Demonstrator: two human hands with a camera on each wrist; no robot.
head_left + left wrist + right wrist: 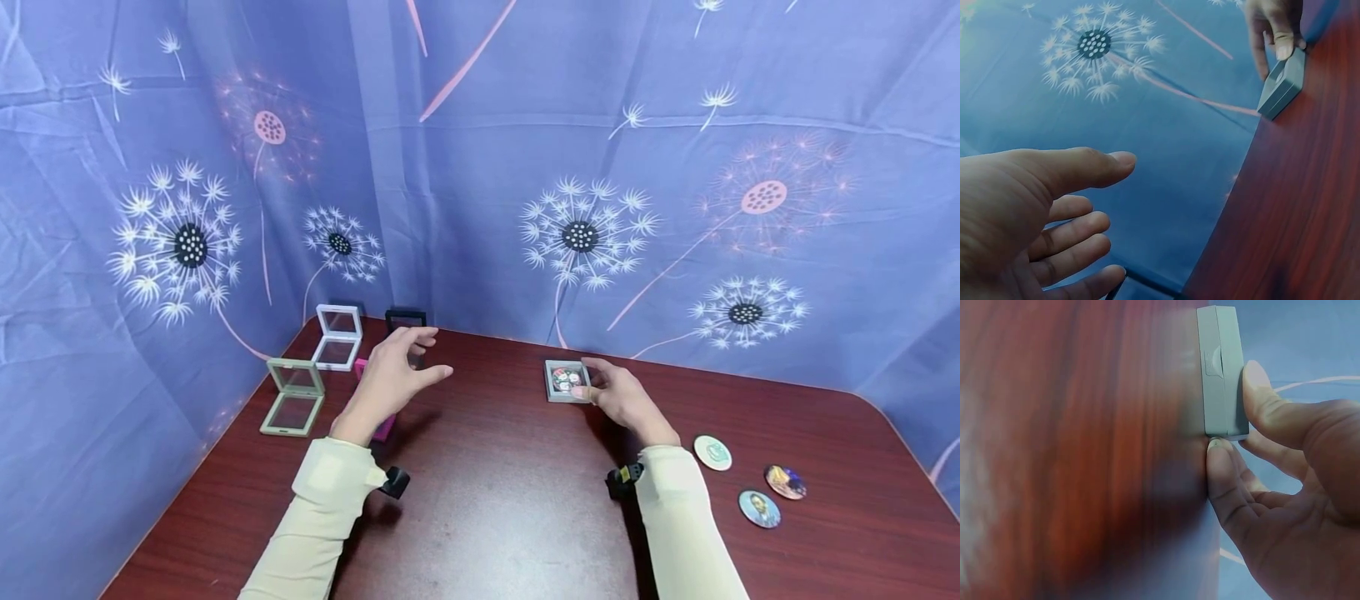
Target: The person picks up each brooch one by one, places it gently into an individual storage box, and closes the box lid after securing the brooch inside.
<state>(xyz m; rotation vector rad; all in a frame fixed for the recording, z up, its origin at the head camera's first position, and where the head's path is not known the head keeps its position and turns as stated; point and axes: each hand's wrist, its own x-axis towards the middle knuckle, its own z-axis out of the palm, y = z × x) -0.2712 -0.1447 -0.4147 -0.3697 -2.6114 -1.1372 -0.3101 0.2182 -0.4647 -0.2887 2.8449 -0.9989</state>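
Partway apart — right fingers [1224, 472], apparently on case [1222, 381]

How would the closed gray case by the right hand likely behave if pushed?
The gray case looks stiff, given its straight edges and square corners. Lying flat and low on the table, it would probably slide rather than tip or roll; the table's sheen suggests little resistance.

The head view looks forward and down at the gray case [562, 397]. The left-wrist view faces it from its left, well apart; the right-wrist view faces its edge, close up. All views share it.
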